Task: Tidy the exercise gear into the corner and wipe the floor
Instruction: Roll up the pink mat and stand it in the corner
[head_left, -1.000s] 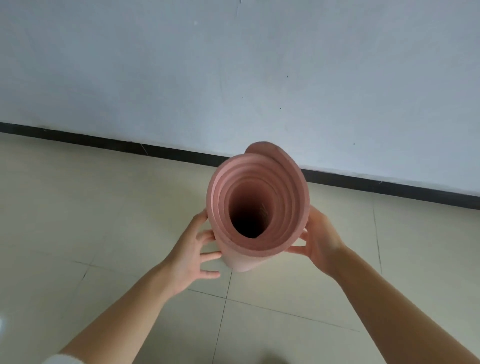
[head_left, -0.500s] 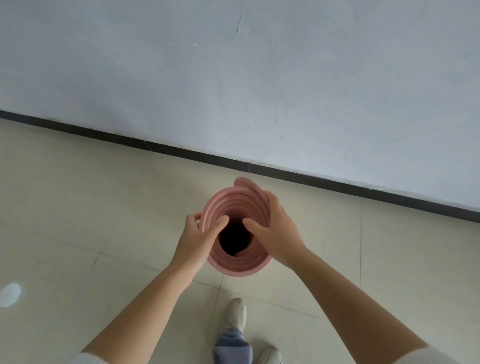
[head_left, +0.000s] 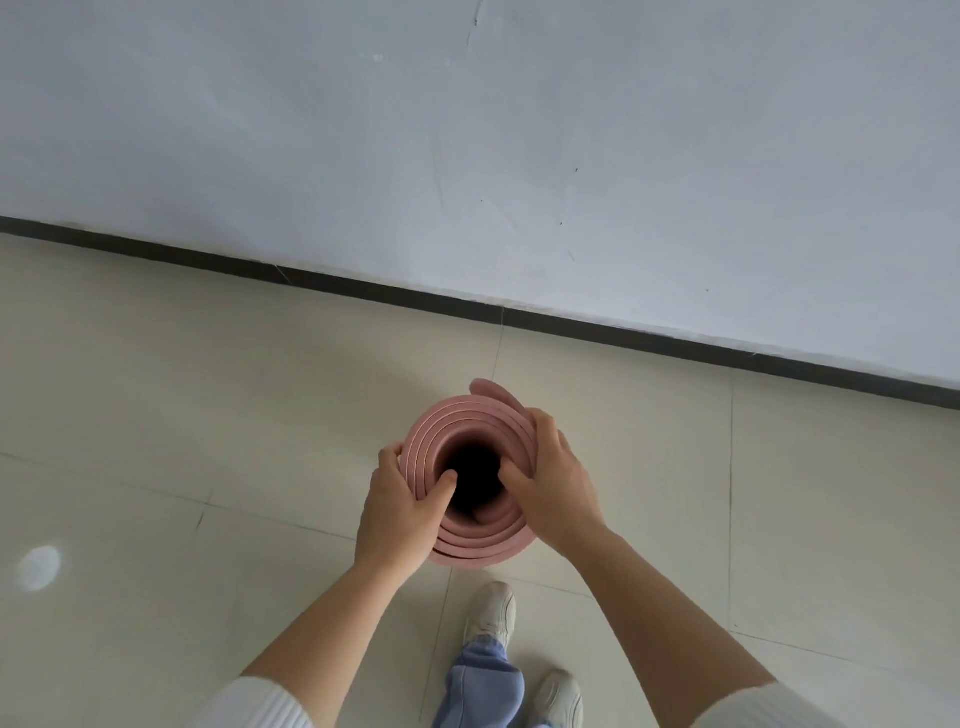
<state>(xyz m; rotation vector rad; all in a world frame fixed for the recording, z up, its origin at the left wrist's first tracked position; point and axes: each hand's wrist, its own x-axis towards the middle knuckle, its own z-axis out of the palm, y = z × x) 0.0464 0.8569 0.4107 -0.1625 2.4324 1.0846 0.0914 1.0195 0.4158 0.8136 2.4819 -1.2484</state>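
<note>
A rolled pink exercise mat (head_left: 470, 418) stands on end on the tiled floor, seen from above with its dark hollow core in the middle. My left hand (head_left: 400, 512) grips the roll's left rim, thumb hooked inside the core. My right hand (head_left: 553, 480) grips the right rim, thumb also inside. The mat's loose outer end (head_left: 491, 389) curls out at the far side. The lower part of the roll is hidden below its top edge.
A white wall (head_left: 519, 156) with a black skirting strip (head_left: 467, 306) runs across a short way beyond the mat. My white shoes (head_left: 491, 613) and blue trouser leg (head_left: 485, 686) stand just behind the roll. A bright light spot (head_left: 39, 566) lies on the tiles at left.
The mat has come down from chest height to stand on the floor. Both hands shifted from the roll's sides to its top rim, thumbs inside. My view tilted down, showing my feet.
</note>
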